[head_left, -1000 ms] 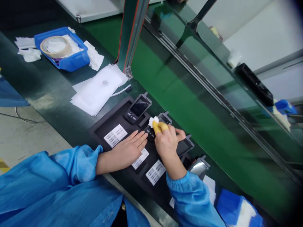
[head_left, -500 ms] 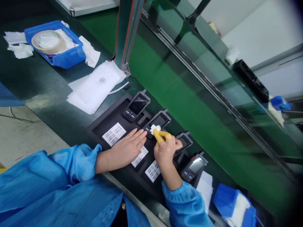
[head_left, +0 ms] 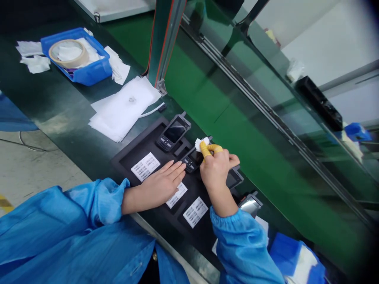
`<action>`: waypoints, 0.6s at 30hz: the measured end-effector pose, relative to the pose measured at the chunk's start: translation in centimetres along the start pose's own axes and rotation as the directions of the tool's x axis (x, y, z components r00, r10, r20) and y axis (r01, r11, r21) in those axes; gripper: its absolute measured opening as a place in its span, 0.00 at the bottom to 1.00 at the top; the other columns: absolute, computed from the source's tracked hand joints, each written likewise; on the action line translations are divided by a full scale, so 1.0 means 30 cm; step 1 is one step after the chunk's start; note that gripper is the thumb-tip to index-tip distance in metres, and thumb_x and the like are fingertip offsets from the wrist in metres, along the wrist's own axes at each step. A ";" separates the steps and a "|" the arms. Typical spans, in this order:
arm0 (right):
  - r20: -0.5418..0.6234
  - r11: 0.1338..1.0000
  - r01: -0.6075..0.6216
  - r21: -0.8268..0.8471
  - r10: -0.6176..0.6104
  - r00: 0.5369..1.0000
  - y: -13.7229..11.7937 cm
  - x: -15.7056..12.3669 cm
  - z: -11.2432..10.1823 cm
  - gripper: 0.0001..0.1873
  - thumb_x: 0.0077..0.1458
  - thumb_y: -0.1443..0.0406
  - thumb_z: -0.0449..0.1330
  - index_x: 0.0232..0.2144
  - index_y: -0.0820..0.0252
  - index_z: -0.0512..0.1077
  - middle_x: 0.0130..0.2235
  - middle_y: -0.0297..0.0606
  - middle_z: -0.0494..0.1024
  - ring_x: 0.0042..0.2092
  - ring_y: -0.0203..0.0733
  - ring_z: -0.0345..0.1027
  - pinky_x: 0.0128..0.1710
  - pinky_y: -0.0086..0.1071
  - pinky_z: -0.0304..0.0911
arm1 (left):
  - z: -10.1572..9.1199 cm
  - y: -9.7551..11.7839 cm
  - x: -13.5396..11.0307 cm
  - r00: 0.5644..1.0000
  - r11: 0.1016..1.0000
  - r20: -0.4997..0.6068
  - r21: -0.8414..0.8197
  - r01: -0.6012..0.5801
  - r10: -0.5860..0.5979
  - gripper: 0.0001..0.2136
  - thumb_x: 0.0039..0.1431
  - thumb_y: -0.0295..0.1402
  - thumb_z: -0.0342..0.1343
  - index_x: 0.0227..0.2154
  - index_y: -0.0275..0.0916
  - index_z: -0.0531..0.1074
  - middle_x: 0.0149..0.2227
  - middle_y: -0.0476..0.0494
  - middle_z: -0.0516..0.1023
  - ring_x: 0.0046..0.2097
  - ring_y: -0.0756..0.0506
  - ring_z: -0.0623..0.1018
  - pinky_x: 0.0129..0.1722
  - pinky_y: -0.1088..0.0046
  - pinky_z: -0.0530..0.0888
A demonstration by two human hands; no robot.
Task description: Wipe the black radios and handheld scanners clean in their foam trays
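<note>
A black foam tray point(head_left: 124, 159) holds several handheld devices with screens and keypads, and white barcode label sheets point(head_left: 196, 212). My left hand point(head_left: 161, 183) lies flat, fingers stretched out, its fingertips at the lower end of the second handheld device point(head_left: 189, 162). Yellow finger cots cover two fingers of my right hand point(head_left: 217, 165), which is closed on a small white cloth point(head_left: 201, 144) at the upper part of that device's screen. The first device point(head_left: 174, 133) sits to the left. My right hand and arm partly hide the third device point(head_left: 235, 178) and the fourth device point(head_left: 251, 203).
White sheets point(head_left: 124, 110) lie beyond the tray, beside a short white cable point(head_left: 152, 110). A blue bin point(head_left: 94, 75) holds a tape roll point(head_left: 67, 53) and white cloths. Another blue bin point(head_left: 280, 250) stands at lower right. A metal-framed glass panel rises behind the bench.
My right hand has slid the white cloth from the device's keypad end up to the top of its screen. My left hand stays at the device's lower end. The view has shifted slightly.
</note>
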State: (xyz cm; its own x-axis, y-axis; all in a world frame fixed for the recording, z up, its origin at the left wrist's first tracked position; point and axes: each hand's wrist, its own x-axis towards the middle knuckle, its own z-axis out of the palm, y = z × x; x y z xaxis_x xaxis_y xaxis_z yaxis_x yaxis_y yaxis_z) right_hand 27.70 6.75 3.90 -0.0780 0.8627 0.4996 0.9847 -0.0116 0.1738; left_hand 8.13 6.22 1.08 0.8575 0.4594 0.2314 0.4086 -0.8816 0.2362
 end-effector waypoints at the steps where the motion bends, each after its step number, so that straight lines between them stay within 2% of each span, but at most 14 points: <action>1: 0.027 1.000 0.022 0.003 -0.022 0.999 -0.021 -0.011 -0.003 0.14 0.51 0.75 0.51 0.31 0.58 0.75 0.39 0.39 0.74 0.39 0.41 0.57 0.42 0.40 0.42 | 0.000 0.001 0.000 1.000 1.000 0.000 0.002 -0.002 0.002 0.20 0.64 0.32 0.45 0.56 0.27 0.62 0.61 0.33 0.61 0.64 0.39 0.58 0.64 0.59 0.50; 6: 0.085 0.987 0.129 0.094 -0.137 0.987 -0.121 -0.101 -0.051 0.14 0.51 0.75 0.52 0.34 0.57 0.75 0.38 0.35 0.76 0.40 0.39 0.59 0.44 0.40 0.43 | -0.002 0.006 -0.003 0.999 1.000 -0.032 0.005 0.008 -0.008 0.20 0.64 0.33 0.45 0.55 0.26 0.63 0.59 0.32 0.64 0.63 0.38 0.59 0.64 0.58 0.49; 8: 0.051 0.991 0.105 0.087 -0.109 0.993 -0.100 -0.107 -0.054 0.14 0.52 0.75 0.52 0.33 0.57 0.74 0.38 0.35 0.76 0.41 0.39 0.60 0.45 0.40 0.42 | -0.009 0.006 -0.002 0.999 1.000 -0.032 0.007 0.022 -0.022 0.20 0.64 0.34 0.46 0.54 0.25 0.63 0.58 0.29 0.64 0.63 0.36 0.59 0.64 0.57 0.49; 12: -0.090 0.999 -0.025 -0.020 0.023 0.996 0.027 -0.074 -0.018 0.12 0.50 0.75 0.52 0.27 0.58 0.73 0.37 0.35 0.76 0.42 0.41 0.60 0.44 0.41 0.41 | -0.026 0.005 0.004 0.999 0.999 0.009 0.012 0.032 -0.033 0.21 0.63 0.34 0.47 0.55 0.24 0.63 0.61 0.28 0.59 0.63 0.36 0.57 0.63 0.57 0.52; 14: -0.103 0.999 -0.051 -0.011 0.049 0.993 0.065 -0.072 -0.001 0.11 0.49 0.75 0.52 0.25 0.58 0.72 0.37 0.35 0.76 0.42 0.41 0.60 0.44 0.41 0.41 | -0.029 0.005 0.007 0.999 0.999 0.027 0.014 0.031 -0.032 0.21 0.63 0.34 0.47 0.55 0.24 0.62 0.61 0.28 0.59 0.63 0.36 0.58 0.63 0.58 0.52; 16: -0.069 0.997 -0.064 0.047 0.068 0.995 0.053 -0.095 0.002 0.12 0.48 0.75 0.52 0.27 0.57 0.73 0.37 0.34 0.76 0.41 0.40 0.61 0.44 0.41 0.42 | -0.028 0.005 0.009 0.999 0.999 0.041 0.015 0.033 -0.033 0.21 0.63 0.33 0.46 0.55 0.24 0.62 0.61 0.28 0.59 0.63 0.36 0.58 0.63 0.58 0.51; 18: -0.019 0.990 -0.081 0.115 0.083 0.996 0.001 -0.138 -0.010 0.14 0.47 0.76 0.52 0.29 0.57 0.73 0.37 0.34 0.75 0.40 0.39 0.61 0.44 0.40 0.43 | -0.024 0.004 0.009 0.998 0.999 0.049 0.014 0.032 -0.033 0.21 0.63 0.33 0.46 0.55 0.24 0.62 0.61 0.28 0.59 0.63 0.36 0.57 0.63 0.58 0.51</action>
State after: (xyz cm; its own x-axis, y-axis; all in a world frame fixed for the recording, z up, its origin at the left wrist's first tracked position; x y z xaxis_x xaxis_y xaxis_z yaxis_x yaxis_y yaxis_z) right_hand 28.02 3.02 2.08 0.0013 0.8491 0.5282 0.9991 -0.0229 0.0343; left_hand 8.19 6.32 1.86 0.8580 0.4823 0.1767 0.4404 -0.8678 0.2301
